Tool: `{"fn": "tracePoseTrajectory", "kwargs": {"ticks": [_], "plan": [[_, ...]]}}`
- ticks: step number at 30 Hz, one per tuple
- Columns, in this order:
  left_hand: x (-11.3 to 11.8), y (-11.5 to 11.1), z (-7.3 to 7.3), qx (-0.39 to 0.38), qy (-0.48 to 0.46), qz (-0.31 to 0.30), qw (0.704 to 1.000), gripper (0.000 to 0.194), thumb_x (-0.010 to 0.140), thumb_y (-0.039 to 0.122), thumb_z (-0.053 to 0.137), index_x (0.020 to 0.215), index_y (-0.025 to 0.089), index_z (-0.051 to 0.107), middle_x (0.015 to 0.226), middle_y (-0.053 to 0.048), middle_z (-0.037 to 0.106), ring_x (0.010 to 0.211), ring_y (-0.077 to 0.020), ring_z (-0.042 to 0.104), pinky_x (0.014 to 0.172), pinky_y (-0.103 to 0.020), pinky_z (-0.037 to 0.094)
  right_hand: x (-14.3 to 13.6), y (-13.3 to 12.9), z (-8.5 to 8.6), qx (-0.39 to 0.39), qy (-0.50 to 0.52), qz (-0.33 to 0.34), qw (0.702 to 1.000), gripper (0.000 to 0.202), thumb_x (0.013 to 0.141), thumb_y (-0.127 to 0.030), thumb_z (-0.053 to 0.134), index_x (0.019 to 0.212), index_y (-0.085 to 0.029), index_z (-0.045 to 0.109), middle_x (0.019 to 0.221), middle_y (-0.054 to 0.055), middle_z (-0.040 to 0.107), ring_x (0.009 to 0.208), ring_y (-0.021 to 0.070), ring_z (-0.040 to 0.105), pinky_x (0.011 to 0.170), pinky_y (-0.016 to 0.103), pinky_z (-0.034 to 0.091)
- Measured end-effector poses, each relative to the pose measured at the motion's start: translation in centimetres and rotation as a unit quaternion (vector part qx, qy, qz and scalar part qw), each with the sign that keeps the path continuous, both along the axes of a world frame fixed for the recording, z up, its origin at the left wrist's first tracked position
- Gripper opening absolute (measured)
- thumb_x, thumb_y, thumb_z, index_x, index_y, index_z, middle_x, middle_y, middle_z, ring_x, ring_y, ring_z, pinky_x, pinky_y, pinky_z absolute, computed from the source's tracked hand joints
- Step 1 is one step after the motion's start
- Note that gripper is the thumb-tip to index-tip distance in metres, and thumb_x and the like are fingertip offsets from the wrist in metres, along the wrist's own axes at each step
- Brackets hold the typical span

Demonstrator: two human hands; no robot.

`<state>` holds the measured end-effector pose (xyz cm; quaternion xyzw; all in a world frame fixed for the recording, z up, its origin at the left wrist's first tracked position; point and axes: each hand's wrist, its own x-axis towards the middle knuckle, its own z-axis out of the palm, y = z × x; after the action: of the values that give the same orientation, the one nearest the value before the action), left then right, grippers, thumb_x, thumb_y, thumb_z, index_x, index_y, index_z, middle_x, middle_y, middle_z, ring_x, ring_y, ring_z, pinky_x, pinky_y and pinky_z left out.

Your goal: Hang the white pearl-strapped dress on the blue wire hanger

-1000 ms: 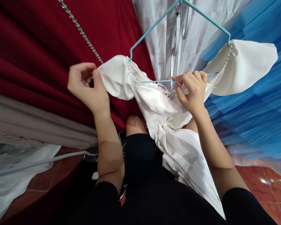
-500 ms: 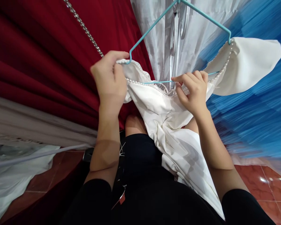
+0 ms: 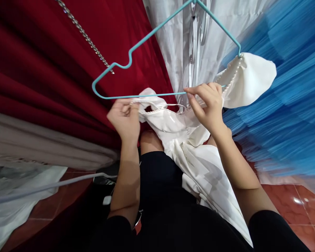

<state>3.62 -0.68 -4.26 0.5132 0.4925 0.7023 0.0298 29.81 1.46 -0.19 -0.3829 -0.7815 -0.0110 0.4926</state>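
Note:
A white dress [image 3: 170,122] with a pearl-beaded neckline hangs partly on a light-blue hanger [image 3: 153,31]. Its right sleeve still loops over the hanger's right end, while the hanger's left end is bare. My left hand [image 3: 126,119] pinches the dress's left sleeve edge just below the hanger's bottom bar. With thumb and forefinger, my right hand [image 3: 207,105] grips that bar near its middle, in front of the neckline. The lower part of the dress drapes down over my lap to the right.
Deep red cloth [image 3: 55,70] with a beaded chain [image 3: 84,33] hangs at left. White fabric [image 3: 168,42] is behind the hanger, and blue tulle [image 3: 291,105] fills the right. Below left are pale cloth [image 3: 49,136] and a grey cord [image 3: 55,185] over red floor tiles [image 3: 286,199].
The left sleeve has come off the hanger's left end, and my left hand has drawn it downward. The hanger and my right hand have shifted slightly left.

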Motion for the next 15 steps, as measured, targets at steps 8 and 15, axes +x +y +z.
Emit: {"fn": "tracePoseTrajectory", "kwargs": {"ticks": [8, 15], "plan": [[7.2, -0.9, 5.0, 0.116, 0.294, -0.045, 0.948, 0.012, 0.095, 0.028, 0.066, 0.106, 0.027, 0.072, 0.123, -0.001, 0.075, 0.126, -0.0287, 0.066, 0.115, -0.053, 0.044, -0.7, -0.7, 0.3, 0.0, -0.004, 0.002, 1.0, 0.027, 0.109, -0.036, 0.046, 0.117, -0.027, 0.071, 0.104, 0.001, 0.073, 0.096, 0.0193, 0.062, 0.102, 0.045, 0.041], [7.9, 0.6, 4.1, -0.057, 0.323, -0.058, 0.943, 0.013, 0.101, 0.028, 0.063, 0.109, 0.027, 0.073, 0.1, -0.002, 0.073, 0.1, -0.0267, 0.067, 0.11, -0.052, 0.041, 2.6, -0.9, 2.7, 0.16, 0.055, -0.075, 0.983, 0.028, 0.1, -0.033, 0.055, 0.122, -0.025, 0.071, 0.117, 0.009, 0.07, 0.118, 0.0278, 0.063, 0.111, 0.053, 0.043]]}}
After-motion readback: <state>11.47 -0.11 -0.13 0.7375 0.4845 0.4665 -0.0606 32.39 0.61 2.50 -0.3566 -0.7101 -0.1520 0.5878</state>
